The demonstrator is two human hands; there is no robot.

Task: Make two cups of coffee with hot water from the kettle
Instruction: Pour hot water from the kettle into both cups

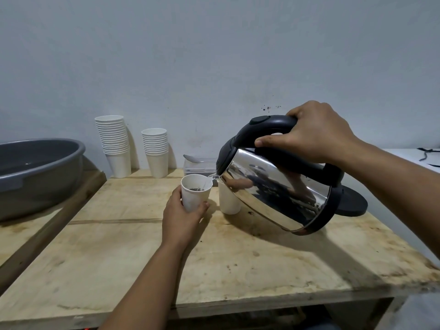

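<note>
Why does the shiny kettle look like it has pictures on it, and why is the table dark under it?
In the head view, the kettle is polished metal, so it acts as a mirror showing bent reflections of the room; it blocks the light, casting a soft shadow on the wooden table; the wide lens curves the table's edges, and its right corner looks blurred.

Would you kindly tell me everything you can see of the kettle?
The polished steel kettle with black plastic lid, handle and base ring is held in the air, tilted left. The right hand grips its handle. Clear water runs from its spout into the white paper cup gripped by the left hand. Its round black base stands behind it.
</note>
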